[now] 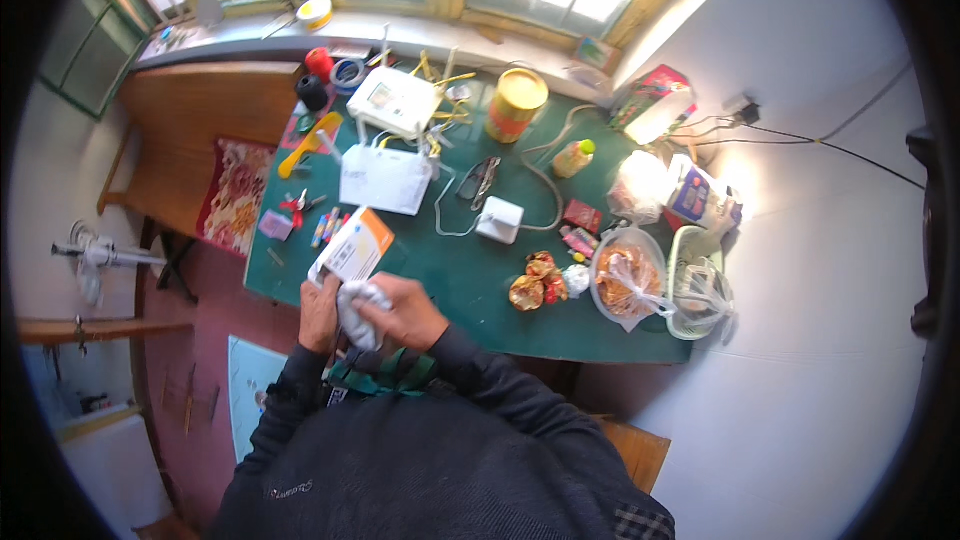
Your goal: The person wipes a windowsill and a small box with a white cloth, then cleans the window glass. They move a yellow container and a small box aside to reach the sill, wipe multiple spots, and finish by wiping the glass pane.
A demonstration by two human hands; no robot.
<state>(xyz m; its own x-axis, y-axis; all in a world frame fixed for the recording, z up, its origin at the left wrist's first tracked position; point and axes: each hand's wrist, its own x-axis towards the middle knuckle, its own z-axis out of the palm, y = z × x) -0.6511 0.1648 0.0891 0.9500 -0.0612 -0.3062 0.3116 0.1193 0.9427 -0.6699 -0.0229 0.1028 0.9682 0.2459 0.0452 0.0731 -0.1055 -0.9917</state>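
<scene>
Close to my body, over the table's near edge, my left hand grips a small white and orange box that bears printing and a barcode. The box is tilted, its orange end pointing away from me. My right hand holds a bunched whitish-grey cloth against the box's near end. Part of my left fingers is hidden behind the cloth and box. Just beyond the box lie several small batteries, and a white router rests on the green tabletop.
Another white router, yellow cables, a yellow canister and glasses stand or lie farther back. A white adapter box sits mid-table. At right are a bowl of bagged food and a light green basket. Keys lie left.
</scene>
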